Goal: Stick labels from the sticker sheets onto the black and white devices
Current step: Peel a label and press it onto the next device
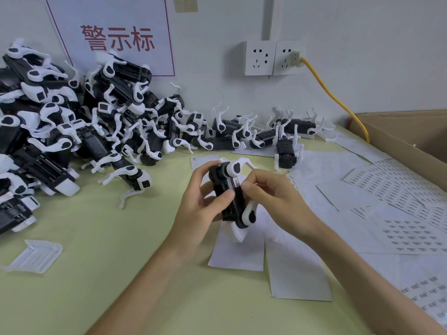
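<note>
Left hand (200, 209) grips a black and white device (235, 206) upright above the pale green table (121, 274), fingers curled round its body. The right hand (268, 197) pinches a small label (235, 183) against the device's upper side. By the pose, the label is being seated. It wants squaring to the flat panel, then a firm rub from the centre outward so no corner lifts, with the left grip kept steady. Blank backing sheets (238, 252) lie directly beneath. Sticker sheets (399, 189) bearing rows of printed labels spread to the right, beside a cardboard box (411, 136). Heaped devices (72, 131) fill the left, and more line the wall below a double socket (273, 58) with a yellow cable (338, 100).
</note>
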